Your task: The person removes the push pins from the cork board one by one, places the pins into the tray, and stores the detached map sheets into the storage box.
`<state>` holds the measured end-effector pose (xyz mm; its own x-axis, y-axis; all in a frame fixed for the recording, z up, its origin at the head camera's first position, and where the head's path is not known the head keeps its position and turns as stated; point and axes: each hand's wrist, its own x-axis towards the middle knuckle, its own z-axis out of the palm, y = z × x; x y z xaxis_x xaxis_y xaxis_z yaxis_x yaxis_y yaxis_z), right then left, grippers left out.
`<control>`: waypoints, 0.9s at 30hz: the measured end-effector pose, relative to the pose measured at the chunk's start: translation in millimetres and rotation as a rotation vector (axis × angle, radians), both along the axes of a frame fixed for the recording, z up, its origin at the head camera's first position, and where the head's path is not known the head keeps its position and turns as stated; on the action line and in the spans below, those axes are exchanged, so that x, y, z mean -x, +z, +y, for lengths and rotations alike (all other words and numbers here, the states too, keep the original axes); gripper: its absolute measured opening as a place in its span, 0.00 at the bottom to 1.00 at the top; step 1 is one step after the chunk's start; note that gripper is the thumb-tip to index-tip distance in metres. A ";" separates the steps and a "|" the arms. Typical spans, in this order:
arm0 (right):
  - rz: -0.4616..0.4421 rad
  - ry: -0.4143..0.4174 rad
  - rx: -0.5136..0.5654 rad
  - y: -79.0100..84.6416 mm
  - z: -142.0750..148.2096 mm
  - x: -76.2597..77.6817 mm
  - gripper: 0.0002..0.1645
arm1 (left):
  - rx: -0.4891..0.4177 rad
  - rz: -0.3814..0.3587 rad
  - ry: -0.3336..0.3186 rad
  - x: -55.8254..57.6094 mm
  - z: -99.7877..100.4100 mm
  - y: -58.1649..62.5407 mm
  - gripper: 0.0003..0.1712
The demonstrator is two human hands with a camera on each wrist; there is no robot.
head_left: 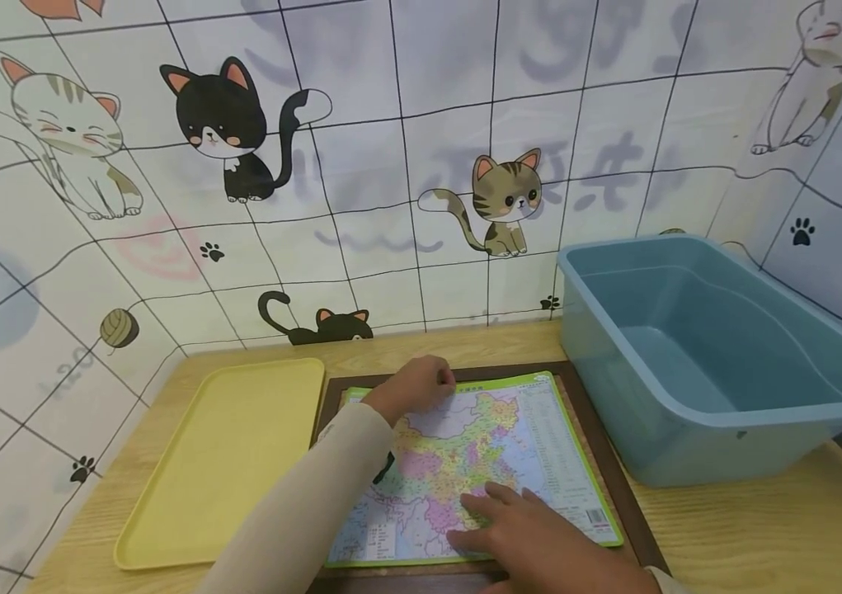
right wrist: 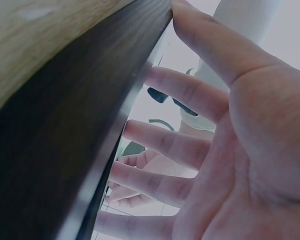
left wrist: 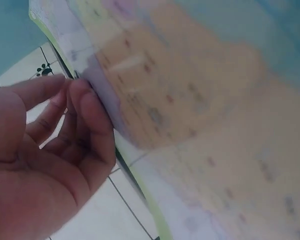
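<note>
A colourful map sheet (head_left: 458, 462) with a green border lies on a brown-framed board (head_left: 606, 445). My left hand (head_left: 421, 388) reaches to its far edge. In the left wrist view the left hand's (left wrist: 60, 135) fingers are curled, and thumb and forefinger meet at the map's (left wrist: 190, 125) edge, seeming to pinch it. Over the near right part of the map my right hand (head_left: 524, 532) is spread, palm down. The right wrist view has the right hand's (right wrist: 205, 140) fingers apart and nearly straight, holding nothing; the dark frame (right wrist: 65, 110) partly hides what the tips touch.
A yellow tray (head_left: 220, 462) lies left of the board. On the right stands a deep blue tub (head_left: 613, 355), close beside the board. Behind the wooden table (head_left: 732, 528) rises a wall (head_left: 406, 190) with cat pictures.
</note>
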<state>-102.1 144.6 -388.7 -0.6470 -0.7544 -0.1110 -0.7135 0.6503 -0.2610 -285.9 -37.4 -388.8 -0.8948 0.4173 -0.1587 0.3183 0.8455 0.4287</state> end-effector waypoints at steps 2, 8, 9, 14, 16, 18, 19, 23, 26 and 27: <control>-0.002 -0.003 -0.004 -0.2 -0.2 -0.3 0.33 | -0.013 -0.021 -0.018 1.8 -1.9 -1.9 0.08; -0.007 0.000 -0.003 -1.1 -0.5 0.1 0.33 | -0.061 -0.106 -0.020 5.1 -7.5 -4.7 0.06; -0.015 -0.002 -0.002 -1.4 -0.5 0.3 0.33 | -0.065 -0.116 -0.021 5.6 -8.1 -5.2 0.05; -0.025 -0.009 -0.010 -2.0 0.3 0.1 0.34 | -0.052 -0.130 -0.026 6.9 -8.6 -6.6 0.04; -0.023 -0.011 -0.012 -2.3 0.6 0.2 0.34 | -0.049 -0.125 -0.028 7.1 -8.2 -6.8 0.04; -0.030 -0.013 -0.012 -2.4 0.7 0.6 0.35 | -0.047 -0.115 -0.030 7.6 -7.6 -6.7 0.05; -0.032 -0.012 -0.011 -2.2 0.7 0.6 0.35 | -0.048 -0.107 -0.033 7.7 -7.4 -6.1 0.05; -0.030 -0.005 0.000 -1.6 0.8 0.1 0.34 | -0.033 -0.095 -0.034 8.0 -6.7 -4.6 0.06; -0.036 -0.004 0.008 -1.1 1.4 -0.3 0.34 | -0.023 -0.098 -0.032 7.5 -6.1 -3.2 0.05; -0.040 -0.007 0.007 -1.3 1.5 0.1 0.35 | -0.022 -0.098 -0.032 7.5 -5.8 -2.9 0.05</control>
<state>-102.2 146.1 -389.9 -0.6471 -0.7510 -0.1315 -0.6982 0.6530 -0.2932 -293.4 -43.2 -391.7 -0.8614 0.4502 -0.2354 0.3007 0.8253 0.4780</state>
